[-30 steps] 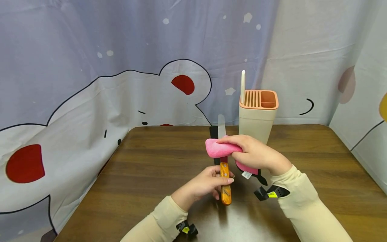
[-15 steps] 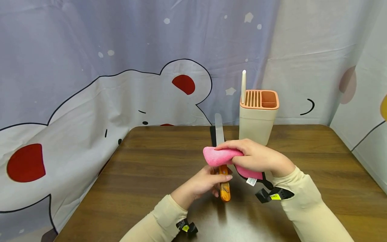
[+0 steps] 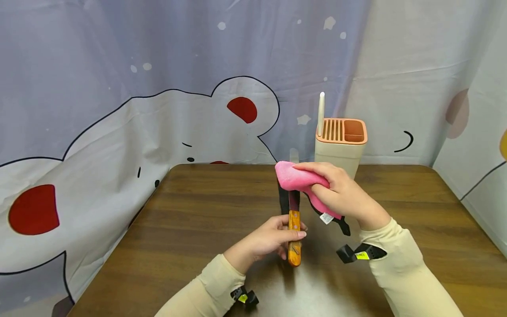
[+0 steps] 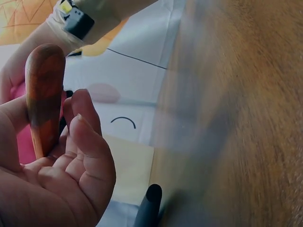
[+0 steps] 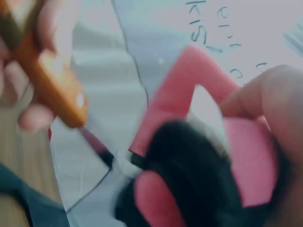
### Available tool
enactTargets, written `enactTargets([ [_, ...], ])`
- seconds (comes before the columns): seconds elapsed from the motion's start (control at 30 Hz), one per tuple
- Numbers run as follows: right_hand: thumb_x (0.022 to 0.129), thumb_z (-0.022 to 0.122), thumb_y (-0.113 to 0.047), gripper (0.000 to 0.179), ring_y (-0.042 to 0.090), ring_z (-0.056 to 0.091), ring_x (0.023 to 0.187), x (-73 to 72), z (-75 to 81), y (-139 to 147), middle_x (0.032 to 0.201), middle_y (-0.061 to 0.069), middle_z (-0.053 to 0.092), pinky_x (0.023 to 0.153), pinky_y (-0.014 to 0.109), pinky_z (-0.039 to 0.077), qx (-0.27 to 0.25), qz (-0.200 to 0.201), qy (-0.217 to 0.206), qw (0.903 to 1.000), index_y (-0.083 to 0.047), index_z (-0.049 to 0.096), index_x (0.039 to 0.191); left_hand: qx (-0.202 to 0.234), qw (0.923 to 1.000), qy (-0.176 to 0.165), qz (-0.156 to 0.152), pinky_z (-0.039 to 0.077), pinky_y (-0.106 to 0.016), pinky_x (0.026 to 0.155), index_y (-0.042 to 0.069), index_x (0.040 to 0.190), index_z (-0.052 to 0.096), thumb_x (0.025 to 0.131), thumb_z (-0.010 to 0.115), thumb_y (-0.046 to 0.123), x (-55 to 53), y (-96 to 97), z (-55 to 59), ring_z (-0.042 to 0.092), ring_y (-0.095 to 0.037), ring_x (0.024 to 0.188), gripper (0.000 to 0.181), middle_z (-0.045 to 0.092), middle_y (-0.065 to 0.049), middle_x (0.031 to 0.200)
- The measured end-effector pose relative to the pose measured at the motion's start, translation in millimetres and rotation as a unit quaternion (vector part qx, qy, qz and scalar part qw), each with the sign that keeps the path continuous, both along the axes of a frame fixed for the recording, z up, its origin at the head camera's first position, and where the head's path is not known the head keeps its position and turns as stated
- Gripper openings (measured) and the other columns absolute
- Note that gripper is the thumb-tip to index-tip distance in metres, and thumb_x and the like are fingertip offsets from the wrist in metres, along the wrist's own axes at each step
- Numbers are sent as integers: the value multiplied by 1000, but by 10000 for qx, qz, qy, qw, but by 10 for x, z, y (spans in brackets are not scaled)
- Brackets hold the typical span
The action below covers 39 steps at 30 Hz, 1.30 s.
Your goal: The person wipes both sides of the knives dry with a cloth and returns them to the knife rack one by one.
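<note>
My left hand (image 3: 269,237) grips the orange-brown wooden handle (image 3: 294,255) of a palette knife, thumb across its upper side. Its long flat blade (image 3: 294,200) points away from me and ends in a rounded tip. In my right hand (image 3: 342,193) is a folded pink cloth (image 3: 297,176) with black edging and a white tag (image 3: 326,218). The cloth wraps over the blade near its far end and hides that stretch. The right wrist view shows the cloth (image 5: 189,80) pinched by the thumb, with the handle (image 5: 59,85) beside it.
A long black object (image 3: 283,200) lies on the wooden table (image 3: 214,198) beneath the blade. Behind my right hand stands a cream knife holder (image 3: 336,154) with a coral slotted top and a white handle (image 3: 321,113) upright in it. A printed curtain (image 3: 178,119) hangs behind.
My right hand first drew the cloth back toward the handle, then slid it out along the blade toward the tip. The left hand has kept its hold, the knife tilting slightly.
</note>
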State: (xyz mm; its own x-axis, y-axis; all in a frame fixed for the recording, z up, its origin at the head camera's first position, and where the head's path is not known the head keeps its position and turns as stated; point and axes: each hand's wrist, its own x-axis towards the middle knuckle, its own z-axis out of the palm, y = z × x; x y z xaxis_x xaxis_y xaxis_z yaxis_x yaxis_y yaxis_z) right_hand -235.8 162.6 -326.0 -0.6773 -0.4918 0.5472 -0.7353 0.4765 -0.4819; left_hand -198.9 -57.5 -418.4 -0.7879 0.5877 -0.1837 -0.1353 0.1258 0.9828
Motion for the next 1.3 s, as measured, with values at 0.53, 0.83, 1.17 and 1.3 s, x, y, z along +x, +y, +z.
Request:
enactTargets([
  [0.53, 88, 65, -7, 50, 23, 63, 103, -219, -198, -10, 132, 10, 69, 85, 40, 52, 423, -381, -529, 9970, -20, 66, 136, -76, 9994, 84, -342, 50, -24, 46, 4, 125, 61, 98, 66, 15, 43, 17, 16, 66, -11, 66, 30, 71, -6, 86],
  [0.83, 95, 71, -27, 47, 32, 56, 133, -286, -264, 12, 147, 11, 58, 105, 54, 48, 259, -490, -791, 9953, -25, 63, 142, -2, 9987, 136, -496, 52, -23, 49, 1, 130, 58, 99, 65, 14, 41, 8, 25, 66, -11, 69, 34, 70, -2, 85],
  [1.17, 97, 69, -38, 50, 40, 47, 143, -275, -265, -50, 158, 17, 47, 106, 60, 47, 205, -856, -1271, 9880, -26, 60, 145, 125, 9974, 117, -699, 52, -22, 49, 0, 134, 55, 100, 63, 14, 51, -3, 34, 66, -10, 71, 37, 71, 1, 86],
  [1.3, 97, 69, -36, 50, 37, 56, 130, -290, -278, -60, 151, 14, 54, 96, 51, 53, 167, -913, -1270, 9875, -23, 61, 145, 154, 9973, 113, -714, 52, -22, 49, -1, 133, 55, 101, 62, 13, 56, -1, 42, 67, -10, 72, 36, 70, 2, 86],
])
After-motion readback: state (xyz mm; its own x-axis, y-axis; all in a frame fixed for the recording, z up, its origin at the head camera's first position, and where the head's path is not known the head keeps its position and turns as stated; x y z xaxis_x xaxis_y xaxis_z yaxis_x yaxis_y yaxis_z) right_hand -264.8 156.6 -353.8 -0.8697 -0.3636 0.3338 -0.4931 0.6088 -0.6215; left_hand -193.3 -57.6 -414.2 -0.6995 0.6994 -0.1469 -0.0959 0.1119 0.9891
